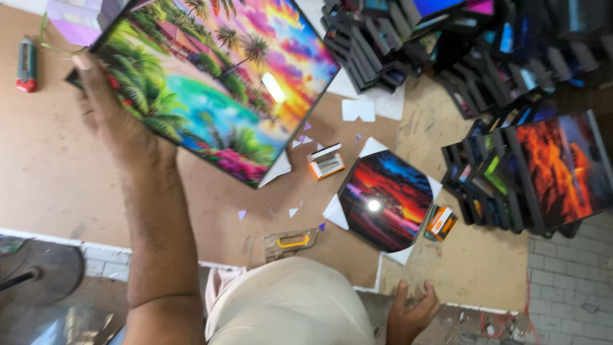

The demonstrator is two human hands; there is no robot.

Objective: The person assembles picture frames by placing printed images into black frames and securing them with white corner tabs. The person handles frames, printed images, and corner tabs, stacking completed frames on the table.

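Observation:
My left hand grips the lower left edge of a large glossy canvas print showing palm trees, a turquoise lagoon and a bright sunset; it is lifted and tilted above the brown board worktop. My right hand rests low at the worktop's near edge, fingers apart, holding nothing. A smaller dark print with a red and blue sunset lies flat on white paper just beyond that hand.
Stacks of framed prints stand on edge at the right, with more black frames at the back. An orange-handled tool, two small orange boxes, a red cutter and paper scraps lie on the board.

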